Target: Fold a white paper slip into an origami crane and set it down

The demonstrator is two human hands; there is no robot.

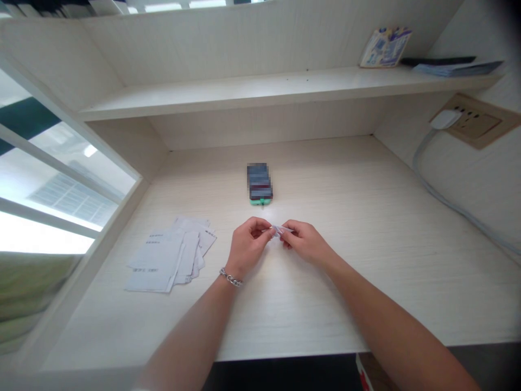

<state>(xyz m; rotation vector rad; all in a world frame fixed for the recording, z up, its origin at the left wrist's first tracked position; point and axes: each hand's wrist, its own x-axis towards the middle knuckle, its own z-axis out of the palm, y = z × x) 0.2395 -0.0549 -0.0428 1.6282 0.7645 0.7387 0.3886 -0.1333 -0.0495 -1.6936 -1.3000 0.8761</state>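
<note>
Above the middle of the desk, both my hands meet at a small folded piece of white paper (278,230). My left hand (250,243), with a silver chain bracelet (231,277) at its wrist, pinches the paper's left end between thumb and fingers. From the other side my right hand (304,239) grips the right end. Fingertips cover much of the paper, so its exact shape is hard to see. Just beyond the hands lies a phone (259,182) with a blurred screen and a green lower edge. Left of my left hand, a loose pile of printed white paper sheets (158,260) is spread out.
A pale wooden desk (386,244) carries everything, with a shelf (244,95) across its back. On the shelf stand a colourful packet (386,48) and flat dark items. At right, a white plug (445,119) with a grey cable (443,198) sits in a wall socket.
</note>
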